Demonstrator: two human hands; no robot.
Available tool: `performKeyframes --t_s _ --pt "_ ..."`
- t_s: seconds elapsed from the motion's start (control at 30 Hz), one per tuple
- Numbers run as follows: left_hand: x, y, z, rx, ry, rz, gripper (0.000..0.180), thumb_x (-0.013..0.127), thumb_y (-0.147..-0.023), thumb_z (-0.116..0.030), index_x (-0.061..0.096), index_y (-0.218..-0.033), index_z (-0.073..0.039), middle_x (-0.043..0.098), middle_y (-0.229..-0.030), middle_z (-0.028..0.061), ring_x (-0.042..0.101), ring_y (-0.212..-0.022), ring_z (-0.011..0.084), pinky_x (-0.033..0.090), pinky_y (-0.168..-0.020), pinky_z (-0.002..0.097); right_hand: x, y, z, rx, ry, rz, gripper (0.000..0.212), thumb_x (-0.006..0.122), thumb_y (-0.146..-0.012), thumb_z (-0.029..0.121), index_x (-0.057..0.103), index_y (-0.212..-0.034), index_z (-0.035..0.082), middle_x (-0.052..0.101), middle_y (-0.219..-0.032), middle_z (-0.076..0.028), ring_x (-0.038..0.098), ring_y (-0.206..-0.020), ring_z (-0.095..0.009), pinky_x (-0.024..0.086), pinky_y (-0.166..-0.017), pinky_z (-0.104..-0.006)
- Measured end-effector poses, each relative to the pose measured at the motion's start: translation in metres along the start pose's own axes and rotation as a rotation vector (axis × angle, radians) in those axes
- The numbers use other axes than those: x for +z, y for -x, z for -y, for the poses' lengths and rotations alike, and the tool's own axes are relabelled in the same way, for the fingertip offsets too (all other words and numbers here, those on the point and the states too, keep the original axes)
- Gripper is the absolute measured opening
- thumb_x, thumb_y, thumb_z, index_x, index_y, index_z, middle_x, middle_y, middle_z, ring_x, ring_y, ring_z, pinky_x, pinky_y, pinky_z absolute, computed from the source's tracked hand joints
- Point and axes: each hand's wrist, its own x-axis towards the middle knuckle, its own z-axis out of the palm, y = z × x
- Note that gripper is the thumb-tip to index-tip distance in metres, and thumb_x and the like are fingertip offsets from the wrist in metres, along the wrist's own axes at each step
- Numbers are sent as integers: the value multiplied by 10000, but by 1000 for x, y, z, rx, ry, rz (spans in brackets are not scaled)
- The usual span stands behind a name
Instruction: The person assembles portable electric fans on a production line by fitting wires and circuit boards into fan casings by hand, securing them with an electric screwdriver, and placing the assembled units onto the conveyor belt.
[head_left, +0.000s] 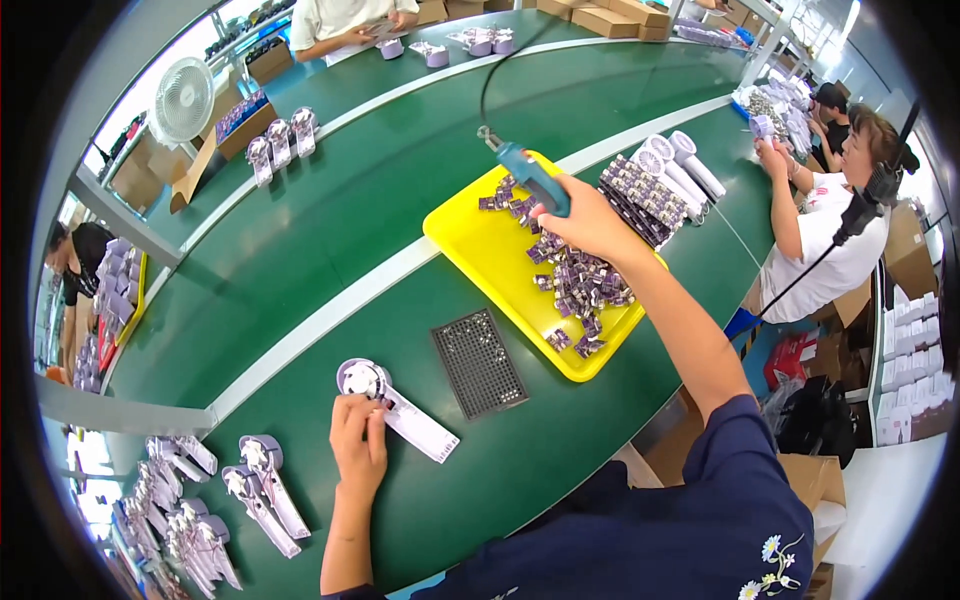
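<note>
In my right hand (590, 222) is a teal electric screwdriver (532, 178), raised over the yellow tray (462, 236), with the fingers wrapped round its body. A dark cord runs up from its far end. My left hand (358, 440) is closed at the neck of a handheld fan housing (425, 428), a pale lilac shell lying on the green bench with its round head away from me. Its fingertips pinch a small dark part (388, 403), partly hidden by the fingers. Between the hands lies a black grid tray (478, 362) with small shiny screws in its far part.
Small circuit boards (580, 280) are heaped in the yellow tray. Beyond it lie stacked boards (645, 195) and white tubular housings (685, 165). More fan housings (265, 490) lie at left. A co-worker (825, 220) sits at right; others work across the green conveyor (390, 150).
</note>
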Motion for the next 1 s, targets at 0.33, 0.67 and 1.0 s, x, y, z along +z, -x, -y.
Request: performKeyframes --t_s 0.33,0.67,1.0 --pt "8 20 14 -314 649 159 125 604 -920 75 567 -1022 14 682 -1010 128 540 -557 71 453 -476 215 10 -54 -11 -186 339 138 403 750 -764 206 606 -1113 64 720 -909 -144 700 -914 -342 536 -803 -444" --pt "13 19 -6 -320 605 31 160 631 -932 69 605 -1083 22 671 -875 73 611 -665 108 502 -585 237 10 -43 -4 -124 419 109 301 751 -797 195 633 -1033 49 725 -908 -139 711 -838 -334 545 -755 -433" --pt "15 27 -6 -514 748 84 172 499 -1044 -96 557 -1199 -48 489 -806 -34 419 -610 37 323 -536 193 79 88 99 441 -586 422 281 759 -901 141 557 -1076 53 598 -750 -5 509 -479 -74 402 -456 -243"
